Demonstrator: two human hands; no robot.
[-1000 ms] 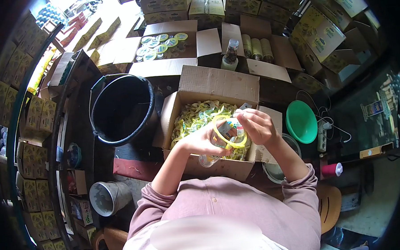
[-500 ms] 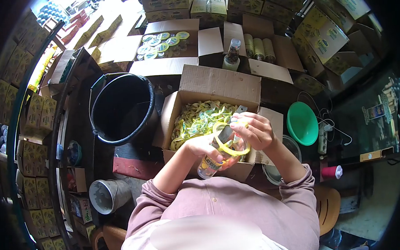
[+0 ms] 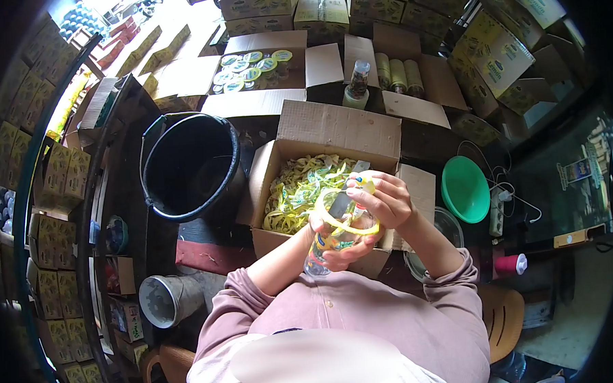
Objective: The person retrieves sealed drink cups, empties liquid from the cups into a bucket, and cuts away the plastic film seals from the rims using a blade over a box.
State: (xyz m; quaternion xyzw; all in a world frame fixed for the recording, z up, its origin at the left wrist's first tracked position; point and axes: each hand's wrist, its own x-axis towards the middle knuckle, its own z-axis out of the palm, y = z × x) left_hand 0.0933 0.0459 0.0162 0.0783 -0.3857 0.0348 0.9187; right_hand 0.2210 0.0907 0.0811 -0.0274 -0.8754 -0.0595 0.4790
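Yellow, a thin loop is hanging around the upper part of a clear bottle with a coloured label, which is leaning at a tilt between the person's hands, just in front of the chest and over the near edge of an open cardboard box. The left hand is grasping the bottle, its fingers wrapping around the side. The right hand is bending its fingers and pinching a small yellow piece between thumb and fingertips, close to the loop; whether the two are joining, I cannot tell. A flat grey piece is showing within the loop, too small to identify. Yellow strips are heaping up inside the box, beyond the hands. A black bucket is standing to the left of the box, and a green bowl is sitting to its right. Further back, yellow-lidded cups are filling part of another open box, and a bottle with a clear top is standing beside them, to the right.
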